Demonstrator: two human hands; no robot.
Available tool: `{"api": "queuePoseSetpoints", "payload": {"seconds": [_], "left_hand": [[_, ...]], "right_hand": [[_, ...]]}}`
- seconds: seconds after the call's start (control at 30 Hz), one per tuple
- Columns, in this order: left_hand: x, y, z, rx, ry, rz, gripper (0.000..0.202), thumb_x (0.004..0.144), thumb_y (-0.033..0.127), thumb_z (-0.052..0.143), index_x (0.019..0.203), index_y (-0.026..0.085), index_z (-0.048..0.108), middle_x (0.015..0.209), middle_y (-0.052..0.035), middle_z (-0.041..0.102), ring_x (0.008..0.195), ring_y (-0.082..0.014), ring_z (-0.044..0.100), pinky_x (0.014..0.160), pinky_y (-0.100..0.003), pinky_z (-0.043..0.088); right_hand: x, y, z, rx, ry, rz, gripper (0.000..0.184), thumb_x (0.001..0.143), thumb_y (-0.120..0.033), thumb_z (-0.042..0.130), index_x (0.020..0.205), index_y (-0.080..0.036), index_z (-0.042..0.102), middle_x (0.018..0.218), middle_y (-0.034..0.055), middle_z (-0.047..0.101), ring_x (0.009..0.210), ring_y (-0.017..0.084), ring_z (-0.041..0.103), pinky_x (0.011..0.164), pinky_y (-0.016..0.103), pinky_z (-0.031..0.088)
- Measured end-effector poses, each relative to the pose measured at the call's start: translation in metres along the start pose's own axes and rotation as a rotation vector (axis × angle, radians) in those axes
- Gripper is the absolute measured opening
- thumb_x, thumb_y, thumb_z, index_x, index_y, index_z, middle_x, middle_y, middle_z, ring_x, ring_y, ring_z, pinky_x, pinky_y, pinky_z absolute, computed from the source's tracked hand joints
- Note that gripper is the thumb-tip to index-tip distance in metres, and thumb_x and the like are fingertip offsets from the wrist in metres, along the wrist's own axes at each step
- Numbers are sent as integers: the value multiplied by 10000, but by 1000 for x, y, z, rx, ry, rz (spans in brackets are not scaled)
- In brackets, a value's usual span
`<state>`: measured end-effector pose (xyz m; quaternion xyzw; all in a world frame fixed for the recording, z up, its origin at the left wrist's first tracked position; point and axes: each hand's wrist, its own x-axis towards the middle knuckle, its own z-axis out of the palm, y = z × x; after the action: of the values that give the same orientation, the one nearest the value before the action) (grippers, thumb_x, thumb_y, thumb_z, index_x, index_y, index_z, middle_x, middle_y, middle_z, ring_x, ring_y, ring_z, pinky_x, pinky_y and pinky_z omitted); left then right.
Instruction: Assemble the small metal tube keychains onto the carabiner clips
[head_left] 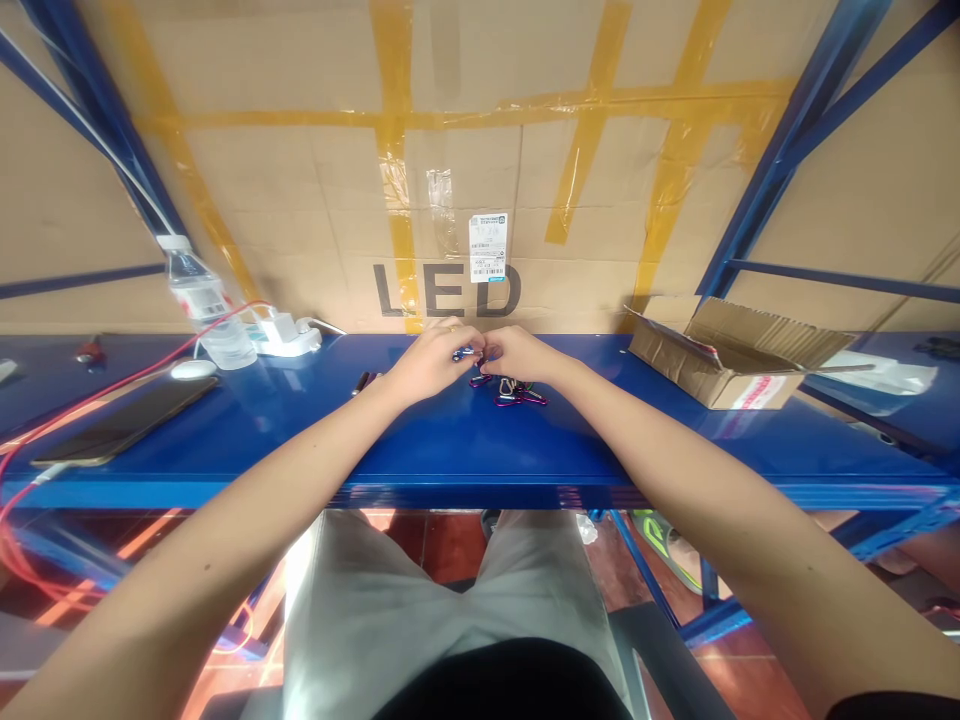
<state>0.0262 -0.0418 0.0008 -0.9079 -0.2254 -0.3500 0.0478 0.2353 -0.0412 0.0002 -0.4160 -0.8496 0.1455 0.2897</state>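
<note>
Both my hands meet at the middle of the blue shelf [465,450]. My left hand [431,360] is closed in a pinch on a small blue carabiner clip [465,353]. My right hand [521,355] is also closed and grips the same clip from the other side. Just under my right hand lies a small pile of coloured carabiner clips [517,393], purple, pink and silver, partly hidden by my fingers.
A water bottle [202,300], a white charger [289,335] with a red cable [90,400], and a phone [127,420] lie on the left. An open cardboard box [739,355] sits on the right. A large "LED" carton [450,200] stands behind.
</note>
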Motion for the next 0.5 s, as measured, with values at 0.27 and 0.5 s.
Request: {"api": "queuePoseSetpoints", "payload": {"seconds": [0.27,0.5], "left_hand": [[0,-2,1,-1,-3,8,119,923,162,588,983,221,672,993,-40,719,1020,-230,619,983,-427,454],[0,-7,-4,5,12,-27,128,920,197,607,1020,217,683,1024,-46,734,1054,-237,618,978,-418,450]], "right_hand": [[0,-1,0,35,3,3,112,734,-150,676,845,-152,694,817,34,729,780,191,651,703,304,448],[-1,0,-1,45,6,9,134,739,-152,687,871,-155,711,811,23,714,757,177,632,710,304,455]]}}
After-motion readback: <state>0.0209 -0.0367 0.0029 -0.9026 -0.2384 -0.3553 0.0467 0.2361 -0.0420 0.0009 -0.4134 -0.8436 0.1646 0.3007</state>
